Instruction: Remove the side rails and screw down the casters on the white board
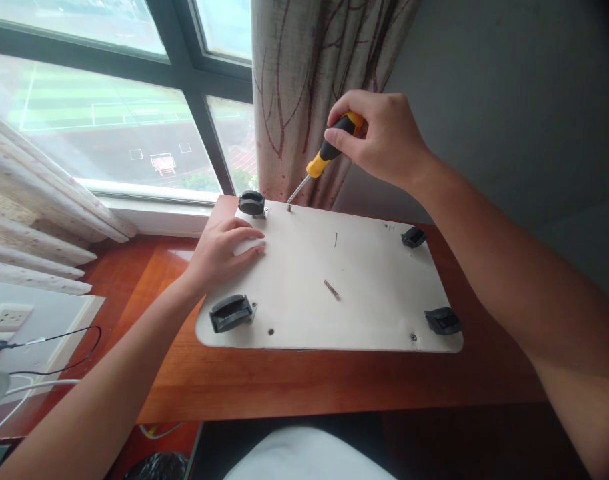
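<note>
My right hand point(377, 137) grips the black and yellow handle of a screwdriver point(318, 164). The tool slants down to the left, its tip at a screw point(289, 208) that stands up near the far edge of a white board point(304, 273). My left hand point(229, 252) lies on the board's left side with fingers spread. Dark casters sit at the corners: one far left point(252, 203), one near left point(231, 313), and two on the right side point(443, 321). A loose screw point(331, 289) lies on the middle of the board.
Under the board is a reddish-brown wooden desk point(284, 383). Behind it hang a patterned curtain point(304, 87) and a window with a dark frame point(194, 87). At left, a wall socket point(9, 319) has a black plug and cables. A black bag point(157, 465) shows below the desk.
</note>
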Motion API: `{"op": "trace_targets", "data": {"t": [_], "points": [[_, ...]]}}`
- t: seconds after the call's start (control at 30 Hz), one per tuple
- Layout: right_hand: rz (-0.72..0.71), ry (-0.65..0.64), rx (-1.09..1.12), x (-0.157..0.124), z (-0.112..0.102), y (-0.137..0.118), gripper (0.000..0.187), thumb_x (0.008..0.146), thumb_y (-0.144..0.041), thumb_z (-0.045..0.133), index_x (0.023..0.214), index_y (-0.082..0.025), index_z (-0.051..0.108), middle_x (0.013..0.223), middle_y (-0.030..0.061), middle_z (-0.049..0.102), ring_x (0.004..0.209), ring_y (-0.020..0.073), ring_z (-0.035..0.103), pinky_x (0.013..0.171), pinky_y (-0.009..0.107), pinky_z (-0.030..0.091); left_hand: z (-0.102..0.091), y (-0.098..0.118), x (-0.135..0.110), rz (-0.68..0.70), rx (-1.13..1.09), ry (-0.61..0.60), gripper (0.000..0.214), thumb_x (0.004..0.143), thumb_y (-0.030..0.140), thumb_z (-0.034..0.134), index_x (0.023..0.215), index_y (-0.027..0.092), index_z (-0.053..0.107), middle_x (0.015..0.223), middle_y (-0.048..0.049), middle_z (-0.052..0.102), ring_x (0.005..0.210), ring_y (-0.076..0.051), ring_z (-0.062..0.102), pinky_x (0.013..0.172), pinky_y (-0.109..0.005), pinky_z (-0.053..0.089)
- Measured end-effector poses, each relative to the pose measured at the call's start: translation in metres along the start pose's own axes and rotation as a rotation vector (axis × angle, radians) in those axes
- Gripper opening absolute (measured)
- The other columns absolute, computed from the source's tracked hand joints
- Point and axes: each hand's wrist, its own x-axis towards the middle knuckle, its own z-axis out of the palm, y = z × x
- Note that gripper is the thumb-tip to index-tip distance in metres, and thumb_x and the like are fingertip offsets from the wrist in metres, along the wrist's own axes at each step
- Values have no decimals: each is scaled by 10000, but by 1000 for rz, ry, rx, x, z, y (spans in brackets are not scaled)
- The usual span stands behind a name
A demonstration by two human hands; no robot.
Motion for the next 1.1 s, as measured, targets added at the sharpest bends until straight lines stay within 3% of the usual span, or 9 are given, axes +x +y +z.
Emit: {"op": "trace_targets", "data": {"t": [0.17,0.3,0.47,0.67,0.77,0.83,0.97,1.1], "points": [[2,-37,-2,-4,-1,3,494,770,-735,418,1111,-444,624,825,9,703,1033,320,556,781,467,388,-3,6,0,-24,-165,-5,235,864,403,668,1011,230,729,1084,-50,694,1022,-235,643,937,-359,497],[2,-18,23,-7,-1,5,441,782,-705,457,1058,-411,636,784,14,688,991,297,555,803,449,370,-19,18,2,24,-117,1,201,905,380,618,944,219,732,1032,-48,720,956,-216,662,917,-350,506],[-27,32,11,-9,-3,6,333,814,-644,489,951,-379,637,747,11,669,931,284,590,762,432,396,-33,44,26,219,-123,-327,237,936,381,587,1043,230,735,1077,-55,712,918,-197,670,862,-318,513],[-95,85,-44,-11,-5,9,233,854,-532,532,879,-315,613,853,8,688,793,222,587,739,386,428,-1,81,54,410,-53,-575,321,923,319,632,1240,282,665,1203,-56,656,987,-208,652,822,-298,486],[-77,89,-60,-12,-5,11,197,861,-484,545,877,-297,605,899,12,697,797,210,584,758,372,430,19,107,60,562,54,-648,355,890,293,684,1243,259,661,1184,-71,654,970,-223,646,764,-295,465],[-50,80,-67,-13,-6,13,194,855,-483,547,895,-304,610,928,14,707,839,233,597,770,388,438,27,118,61,611,98,-701,265,902,248,659,1166,234,684,1094,-66,673,915,-211,648,715,-287,446],[-27,78,-42,-17,-7,16,184,847,-518,547,910,-363,623,871,-5,706,870,262,617,769,417,455,24,116,62,541,109,-769,149,936,189,558,952,219,703,920,-36,676,792,-173,638,641,-267,403],[11,81,-25,-18,-6,13,176,837,-528,547,908,-393,635,792,-6,697,900,289,630,721,431,447,10,88,56,393,78,-715,148,912,201,559,913,218,705,894,-31,668,728,-160,619,626,-266,396]]}}
